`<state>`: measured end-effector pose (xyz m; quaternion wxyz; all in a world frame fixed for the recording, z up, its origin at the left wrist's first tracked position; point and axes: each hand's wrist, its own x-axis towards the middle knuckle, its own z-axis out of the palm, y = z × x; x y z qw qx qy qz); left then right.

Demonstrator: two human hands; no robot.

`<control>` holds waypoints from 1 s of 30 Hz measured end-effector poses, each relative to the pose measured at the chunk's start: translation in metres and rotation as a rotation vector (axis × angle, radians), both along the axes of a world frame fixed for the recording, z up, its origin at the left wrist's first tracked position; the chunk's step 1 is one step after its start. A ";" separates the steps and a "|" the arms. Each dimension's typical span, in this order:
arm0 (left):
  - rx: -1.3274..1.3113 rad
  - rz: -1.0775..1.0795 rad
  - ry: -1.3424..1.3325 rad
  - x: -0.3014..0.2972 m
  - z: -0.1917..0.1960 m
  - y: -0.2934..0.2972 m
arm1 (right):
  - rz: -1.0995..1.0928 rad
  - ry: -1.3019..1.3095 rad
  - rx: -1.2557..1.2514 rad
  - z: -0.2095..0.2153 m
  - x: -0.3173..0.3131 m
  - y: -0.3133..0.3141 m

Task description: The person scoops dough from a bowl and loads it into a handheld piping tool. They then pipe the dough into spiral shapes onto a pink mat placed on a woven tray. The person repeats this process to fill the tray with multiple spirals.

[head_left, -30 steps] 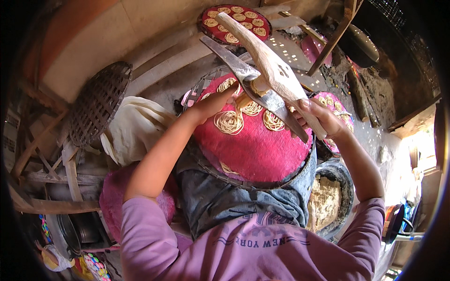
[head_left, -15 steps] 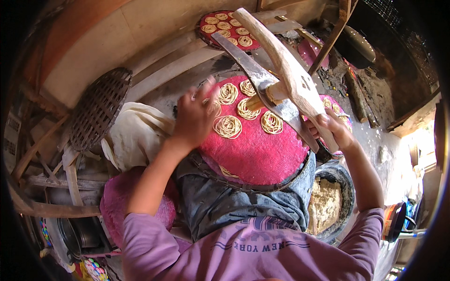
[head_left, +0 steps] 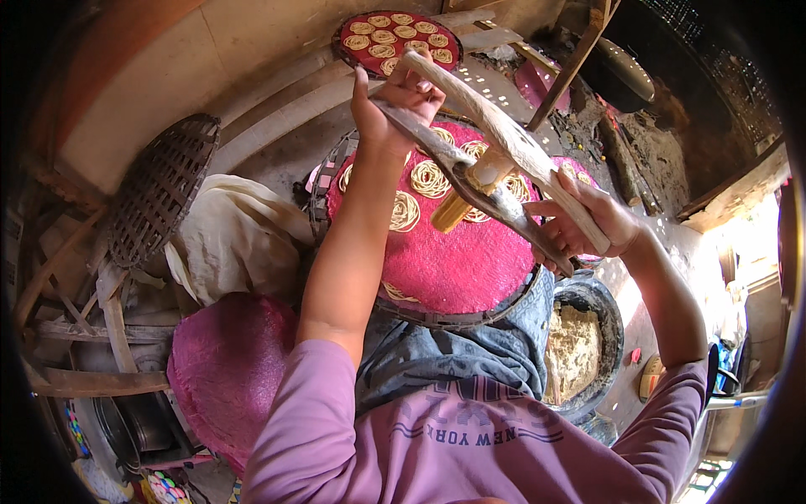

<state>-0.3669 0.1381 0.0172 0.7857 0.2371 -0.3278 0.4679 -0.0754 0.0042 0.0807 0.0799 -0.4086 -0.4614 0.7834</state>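
A two-handled wooden noodle press (head_left: 520, 143) with a brass-coloured cylinder (head_left: 452, 212) is held at a slant over a round tray covered in bright pink mesh (head_left: 462, 277). At the press's far left end, my left hand (head_left: 399, 105) is closed around the two handle ends. My right hand (head_left: 592, 220) is wrapped around the handles at the near right end. Coiled nests of pale noodles (head_left: 430, 179) lie on the far half of the tray; the press hides some of them. Loose strands (head_left: 399, 293) rest near the tray's front left edge. The tray sits on my lap.
A second pink tray of noodle nests (head_left: 395, 42) lies at the back. To the right stands a dark basin of pale dough (head_left: 579, 349). At left are a woven basket (head_left: 164, 189), a cream cloth (head_left: 239, 239) and a pink mesh-covered round thing (head_left: 227, 370).
My left hand has gone from above the tray's left side to the far end of the press and closed on it. The press has tilted slightly, and my right hand still grips it.
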 end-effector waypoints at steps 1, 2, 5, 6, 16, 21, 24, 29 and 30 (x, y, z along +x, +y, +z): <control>-0.102 0.068 0.056 0.001 -0.003 -0.004 | 0.008 0.041 -0.043 -0.001 0.002 0.001; -0.274 0.174 0.145 0.001 -0.003 -0.010 | 0.021 0.112 -0.093 -0.003 0.004 0.001; -0.072 0.295 0.260 -0.001 0.017 -0.020 | -0.019 0.236 -0.210 -0.006 0.011 -0.001; -0.112 0.305 0.282 -0.003 0.024 -0.021 | -0.018 0.244 -0.216 -0.007 0.012 -0.003; -0.380 0.358 0.146 0.013 -0.037 -0.002 | -0.026 -0.183 0.010 0.000 -0.006 0.002; -0.282 0.348 0.031 -0.005 -0.031 -0.001 | -0.001 -0.342 0.229 0.013 -0.027 0.000; -0.254 0.459 0.069 -0.018 -0.017 -0.013 | -0.023 -0.343 0.317 0.025 -0.035 -0.016; -0.340 0.487 0.027 0.005 -0.011 -0.020 | -0.029 -0.464 0.311 0.055 -0.025 -0.024; -0.280 0.497 0.047 0.004 -0.008 -0.016 | -0.067 -0.493 0.375 0.054 -0.026 -0.022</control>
